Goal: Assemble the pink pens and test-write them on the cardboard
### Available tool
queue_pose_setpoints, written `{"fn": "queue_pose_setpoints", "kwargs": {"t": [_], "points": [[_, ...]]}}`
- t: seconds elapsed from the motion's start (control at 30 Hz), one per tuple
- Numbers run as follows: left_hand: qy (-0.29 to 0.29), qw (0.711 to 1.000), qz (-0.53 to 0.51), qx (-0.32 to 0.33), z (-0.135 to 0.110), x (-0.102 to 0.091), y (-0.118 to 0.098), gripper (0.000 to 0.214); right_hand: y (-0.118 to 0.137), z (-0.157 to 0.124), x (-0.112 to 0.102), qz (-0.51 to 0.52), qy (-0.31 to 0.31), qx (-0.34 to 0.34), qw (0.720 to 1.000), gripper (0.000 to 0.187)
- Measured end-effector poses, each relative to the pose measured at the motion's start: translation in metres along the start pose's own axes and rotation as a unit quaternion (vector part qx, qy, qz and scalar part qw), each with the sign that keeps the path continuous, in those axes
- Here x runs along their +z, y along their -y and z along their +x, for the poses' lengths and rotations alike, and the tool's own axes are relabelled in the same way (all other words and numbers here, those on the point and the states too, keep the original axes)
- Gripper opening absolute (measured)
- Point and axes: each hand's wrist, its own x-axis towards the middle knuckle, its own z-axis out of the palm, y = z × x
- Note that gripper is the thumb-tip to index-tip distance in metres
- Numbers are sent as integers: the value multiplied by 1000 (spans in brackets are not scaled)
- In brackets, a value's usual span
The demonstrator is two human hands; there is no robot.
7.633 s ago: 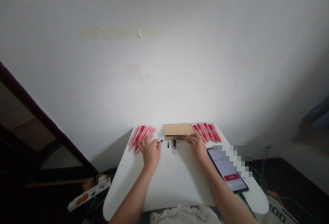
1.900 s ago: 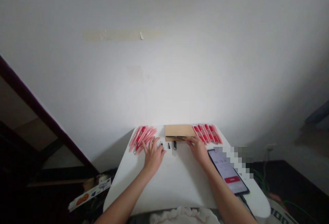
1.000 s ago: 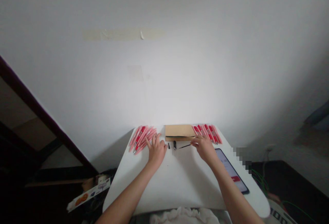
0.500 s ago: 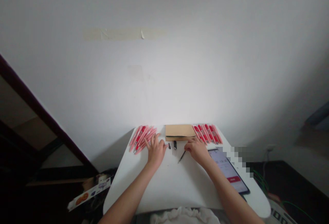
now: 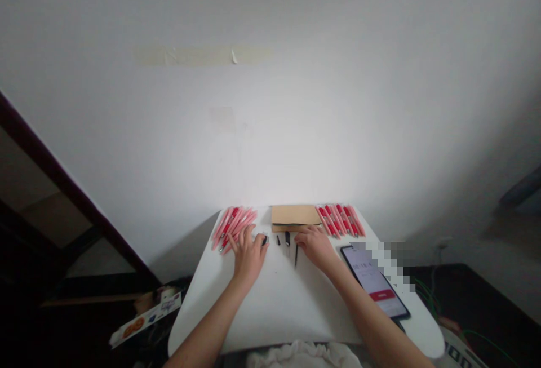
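My left hand is at the left of the white table, thumb and forefinger closed on a small black pen part, its other fingers spread beside a pile of pink and red pens. My right hand pinches a thin dark pen refill, its tip pointing towards me. Between the hands lie a short black piece and a thicker black piece. A faint clear piece lies just below the thicker one.
A tan cardboard box stands at the table's back edge. Right of it, pink and red pens lie in a row. A phone showing a timer lies by my right forearm. The wall rises behind the white table.
My left hand has drawn slightly left and towards me, and a black part now shows at its fingertips. My right hand has shifted left, turning the refill more upright in view.
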Motion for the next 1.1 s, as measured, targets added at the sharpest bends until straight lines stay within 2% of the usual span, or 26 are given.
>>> {"fn": "queue_pose_setpoints", "kwargs": {"t": [0.43, 1.1], "points": [[3, 999, 3, -45, -3, 8, 0, 10, -9, -10, 19, 79, -84, -11, 993, 23], [-3, 998, 8, -69, -1, 6, 0, 10, -8, -15, 18, 104, -74, 17, 992, 27]]}}
